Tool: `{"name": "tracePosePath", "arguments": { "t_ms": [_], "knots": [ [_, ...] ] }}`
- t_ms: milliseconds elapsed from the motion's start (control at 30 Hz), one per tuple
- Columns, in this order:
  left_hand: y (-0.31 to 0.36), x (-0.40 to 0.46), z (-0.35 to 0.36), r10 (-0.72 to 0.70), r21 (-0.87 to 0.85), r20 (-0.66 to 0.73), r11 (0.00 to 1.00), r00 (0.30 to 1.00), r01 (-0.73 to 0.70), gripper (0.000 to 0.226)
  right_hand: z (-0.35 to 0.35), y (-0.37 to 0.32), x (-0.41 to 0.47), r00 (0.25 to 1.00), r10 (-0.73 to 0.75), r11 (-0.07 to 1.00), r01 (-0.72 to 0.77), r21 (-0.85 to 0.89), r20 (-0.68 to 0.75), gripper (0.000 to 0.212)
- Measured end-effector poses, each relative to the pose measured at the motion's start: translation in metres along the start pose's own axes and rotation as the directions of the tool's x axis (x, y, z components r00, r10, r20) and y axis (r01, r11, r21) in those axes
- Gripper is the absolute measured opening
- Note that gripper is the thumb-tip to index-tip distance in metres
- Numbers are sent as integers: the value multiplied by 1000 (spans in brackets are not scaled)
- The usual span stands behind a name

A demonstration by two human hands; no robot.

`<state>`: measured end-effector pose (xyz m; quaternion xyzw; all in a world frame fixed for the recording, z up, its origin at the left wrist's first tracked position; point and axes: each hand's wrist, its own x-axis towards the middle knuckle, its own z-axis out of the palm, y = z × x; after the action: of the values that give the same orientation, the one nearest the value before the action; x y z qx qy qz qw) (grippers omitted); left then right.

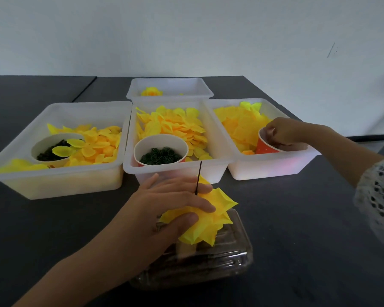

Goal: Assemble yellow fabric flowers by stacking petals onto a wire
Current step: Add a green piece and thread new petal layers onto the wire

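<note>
I am partway through a flower: my left hand (173, 202) lies low in the centre of the frame with its fingers curled round the stacked yellow fabric petals (211, 218), holding them on the thin dark wire (198, 178) that stands up between my fingers. The stack sits just above a clear plastic box (220, 267) at lower centre. My right hand (284, 134), at the right of the frame, dips into the orange paper cup (267, 147) in the right-hand tub (273, 167); the fingers are bent down inside it, but I cannot tell whether they have pinched anything, and the cup's contents are hidden. I judge the step to be fetching the next small part for the wire. The next move calls for a fine pinch, then threading over the wire tip while the left hand keeps the stack from sliding. The petals look thin, crisp and pointed, creased at the edges. The tubs are milky, smooth plastic, the middle tub (129, 165) heaped with rounder petals round a cup of small dark green rings (161, 155).
</note>
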<state>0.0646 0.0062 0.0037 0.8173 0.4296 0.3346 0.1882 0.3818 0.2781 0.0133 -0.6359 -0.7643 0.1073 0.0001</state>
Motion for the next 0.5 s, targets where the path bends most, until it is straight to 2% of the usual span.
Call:
{"name": "tracePosePath", "arguments": {
  "t_ms": [233, 300, 367, 400, 433, 500],
  "knots": [
    [-1, -1, 2, -3, -7, -18, 1000, 1000, 3, 24, -17, -3, -13, 1000, 14, 998, -13, 56, -27, 13],
    [-1, -1, 3, 1, -16, -26, 1000, 1000, -1, 24, -30, -14, -22, 992, -10, 997, 19, 71, -124, 10],
    [-2, -2, 3, -1, -23, -28, 1000, 1000, 1, 24, -45, -37, -37, 957, -36, 977, 93, 189, -287, 11],
    [-2, -2, 3, -3, -26, -31, 1000, 1000, 2, 24, -53, -53, -48, 948, -46, 927, 158, 341, -314, 13],
    [-2, -2, 3, -5, -31, -31, 999, 999, 4, 24, -59, -72, -62, 957, -79, 815, 223, 534, -279, 15],
    [-3, -2, 3, -6, -42, -24, 999, 1000, 5, 24, -62, -111, -96, 958, -269, 476, 223, 851, -101, 12]
  ]
}}
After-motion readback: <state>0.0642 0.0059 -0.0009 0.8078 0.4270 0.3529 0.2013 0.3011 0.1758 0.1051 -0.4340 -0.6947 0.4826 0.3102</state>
